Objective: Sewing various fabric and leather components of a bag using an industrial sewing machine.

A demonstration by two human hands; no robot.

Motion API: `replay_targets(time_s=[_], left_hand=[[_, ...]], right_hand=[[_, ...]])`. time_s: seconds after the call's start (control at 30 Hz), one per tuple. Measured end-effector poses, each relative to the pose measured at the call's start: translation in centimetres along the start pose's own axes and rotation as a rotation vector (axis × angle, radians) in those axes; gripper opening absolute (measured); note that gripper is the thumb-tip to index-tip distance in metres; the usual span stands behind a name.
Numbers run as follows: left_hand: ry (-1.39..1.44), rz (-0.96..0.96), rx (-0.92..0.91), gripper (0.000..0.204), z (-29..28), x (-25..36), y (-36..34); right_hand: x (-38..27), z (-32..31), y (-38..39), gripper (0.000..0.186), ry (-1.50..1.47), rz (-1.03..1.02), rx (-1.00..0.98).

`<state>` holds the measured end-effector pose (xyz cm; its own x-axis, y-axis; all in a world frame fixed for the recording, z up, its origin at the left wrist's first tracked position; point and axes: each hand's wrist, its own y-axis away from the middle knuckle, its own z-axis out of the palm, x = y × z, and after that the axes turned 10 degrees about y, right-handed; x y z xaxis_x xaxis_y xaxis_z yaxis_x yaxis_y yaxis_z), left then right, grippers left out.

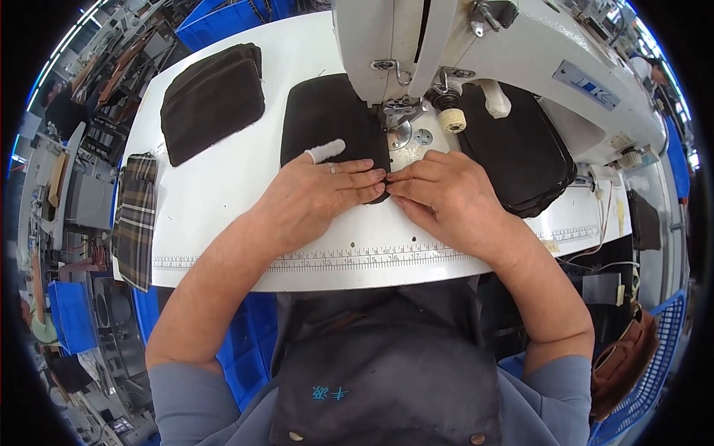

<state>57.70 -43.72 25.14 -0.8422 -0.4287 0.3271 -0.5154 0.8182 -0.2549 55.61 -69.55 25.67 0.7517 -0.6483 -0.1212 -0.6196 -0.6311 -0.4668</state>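
Note:
A dark brown-black fabric panel [321, 104] lies on the white sewing table, its right edge beside the presser foot [399, 132] of a sewing machine [535, 44]. My left hand [320, 189] rests on the panel's lower part with fingers stretched out. It wears a ring, and a white cover sits on one finger. My right hand [446, 193] pinches the panel's lower right edge between thumb and fingers, its fingertips meeting those of my left hand. Both hands hide much of that corner.
Dark fabric pieces [212, 100] lie at the left, and a dark stack [520, 149] sits under the machine arm. Plaid cloth [136, 219] hangs over the left edge. A printed ruler [357, 262] runs along the front. A blue basket [654, 372] stands low right.

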Motion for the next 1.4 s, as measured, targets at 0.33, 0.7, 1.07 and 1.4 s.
replay_targets(time_s=[0.33, 0.7, 1.07, 1.4], left_hand=[[-0.158, 0.035, 0.031, 0.039, -0.4, -4.2, -2.8], [-0.445, -0.202, -0.088, 0.044, 0.6, 0.5, -5.7], [-0.095, -0.187, 0.08, 0.047, -1.1, -1.7, -3.0], [0.212, -0.165, 0.069, 0.065, 0.1, -0.7, -0.7]], right_hand=[[1.3, 1.9, -1.3, 0.02, 0.124, 0.098, 0.087], [1.3, 2.7, -0.9, 0.034, 0.173, 0.205, 0.078], [0.9, 2.3, -0.6, 0.027, 0.159, 0.163, 0.13], [-0.5, 0.2, 0.7, 0.02, 0.007, 0.001, 0.037]])
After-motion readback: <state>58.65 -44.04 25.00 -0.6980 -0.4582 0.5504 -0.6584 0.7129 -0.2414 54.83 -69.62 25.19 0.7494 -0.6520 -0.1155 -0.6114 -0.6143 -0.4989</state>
